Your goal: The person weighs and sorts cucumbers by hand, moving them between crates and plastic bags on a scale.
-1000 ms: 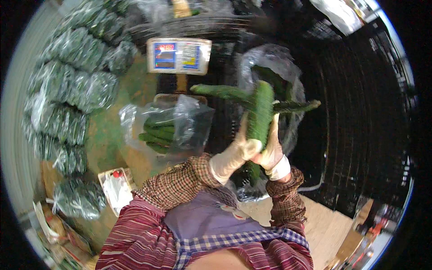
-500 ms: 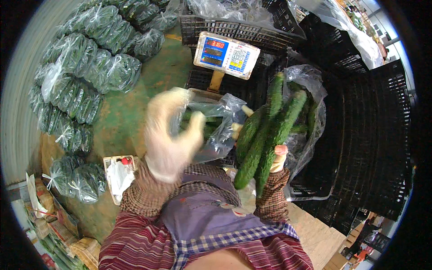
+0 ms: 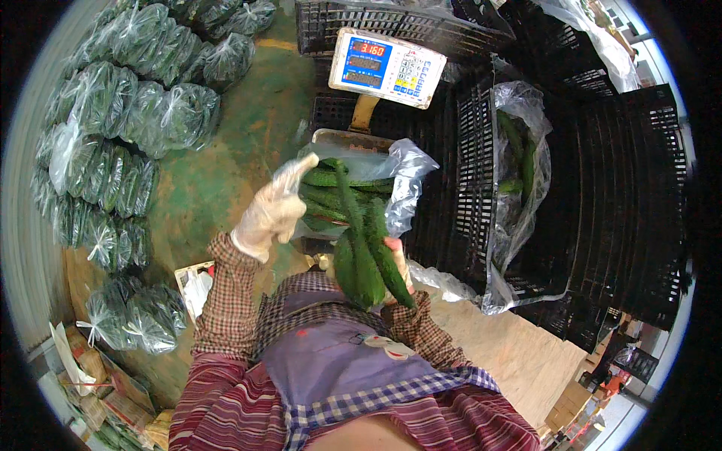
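Note:
My right hand [image 3: 400,269], gloved with a bare thumb tip showing, is shut around several green cucumbers [image 3: 361,259], held upright in front of my apron. Their upper ends reach over a clear plastic bag [image 3: 412,180]. Inside the bag, more cucumbers [image 3: 323,197] lie crosswise. Bag and contents rest on the platform of a scale, whose lit display [image 3: 387,68] stands behind. At the bag's left edge is my gloved left hand [image 3: 267,214], index finger stretched along the film and the other fingers curled; it seems to grip the film, though the contact is partly hidden.
To the right stands a black crate [image 3: 475,188] lined with clear plastic, holding several cucumbers [image 3: 519,154]. Stacked black crates [image 3: 624,210] rise beyond it. Tied bags of cucumbers [image 3: 113,173] are piled on the left floor. A small white tray [image 3: 184,282] sits by my left sleeve.
My right hand has brought the cucumbers left from beside the lined crate to over the bag. My left hand, spread and blurred before, now has its fingers at the bag's edge.

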`<state>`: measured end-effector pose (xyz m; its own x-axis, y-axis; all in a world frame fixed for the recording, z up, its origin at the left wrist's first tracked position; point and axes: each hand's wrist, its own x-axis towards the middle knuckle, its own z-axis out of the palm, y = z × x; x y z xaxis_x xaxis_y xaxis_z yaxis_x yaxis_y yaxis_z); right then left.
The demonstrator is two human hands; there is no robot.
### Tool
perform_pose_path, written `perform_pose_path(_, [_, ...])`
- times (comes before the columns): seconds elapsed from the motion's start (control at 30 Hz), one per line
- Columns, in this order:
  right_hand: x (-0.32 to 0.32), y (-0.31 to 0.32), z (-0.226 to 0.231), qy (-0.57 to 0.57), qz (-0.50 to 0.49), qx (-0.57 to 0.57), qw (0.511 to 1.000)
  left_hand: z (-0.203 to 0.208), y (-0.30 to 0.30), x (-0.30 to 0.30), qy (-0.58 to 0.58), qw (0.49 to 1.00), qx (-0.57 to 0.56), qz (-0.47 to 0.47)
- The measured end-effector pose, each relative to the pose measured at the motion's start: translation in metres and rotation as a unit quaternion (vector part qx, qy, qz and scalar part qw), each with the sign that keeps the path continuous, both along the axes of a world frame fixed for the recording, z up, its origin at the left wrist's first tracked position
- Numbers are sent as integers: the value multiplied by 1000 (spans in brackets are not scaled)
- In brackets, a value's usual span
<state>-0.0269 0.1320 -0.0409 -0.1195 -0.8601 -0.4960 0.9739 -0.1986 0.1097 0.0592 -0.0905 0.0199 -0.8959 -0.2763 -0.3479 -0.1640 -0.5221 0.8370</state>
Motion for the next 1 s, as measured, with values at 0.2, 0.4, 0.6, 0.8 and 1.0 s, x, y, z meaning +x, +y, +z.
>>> perform_pose_path(0.2, [-21,-41,-5,79,-35,69,994,5,0,19,23,990,116,-81])
perform_pose_path(0.4, [-46,-29,-98,225,-15,416,881,7,-4,6,8,999,21,-25])
perform_pose_path(0.6, [-92,2,-94,489,-211,570,625,-1,-14,7,32,994,82,64])
perform_pose_path(0.8, [-102,56,-62,607,-280,572,474,22,13,24,46,986,141,74])
perform_pose_path(1.0, [-111,58,63,704,137,441,540,16,10,-9,8,997,-71,28])
